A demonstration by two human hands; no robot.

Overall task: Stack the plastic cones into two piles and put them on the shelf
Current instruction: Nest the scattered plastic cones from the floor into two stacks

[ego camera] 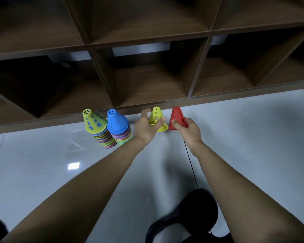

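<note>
The wooden shelf [147,46] fills the far half of your view, its open compartments dark inside; its bottom edge meets the pale glossy floor [253,137], which runs from there to the near edge. A black shoe [191,213] sits near you, right of centre; a thin dark cable [191,169] runs from it toward the far side. Two piles of cones stand side by side on the floor just in front of the shelf, touching or nearly so; the left pile [99,135] is topped by a green cone, the right pile [121,134] by a blue one. To the right of the piles, your left hand [145,128] has its grip curled round a yellow cone [156,116], thumb on one side and fingers on the other; that cone is tilted. Just beside it, your right hand [188,132] pinches the lower side of a red cone [177,116], which stands roughly upright; whether its base touches the floor you cannot tell.
</note>
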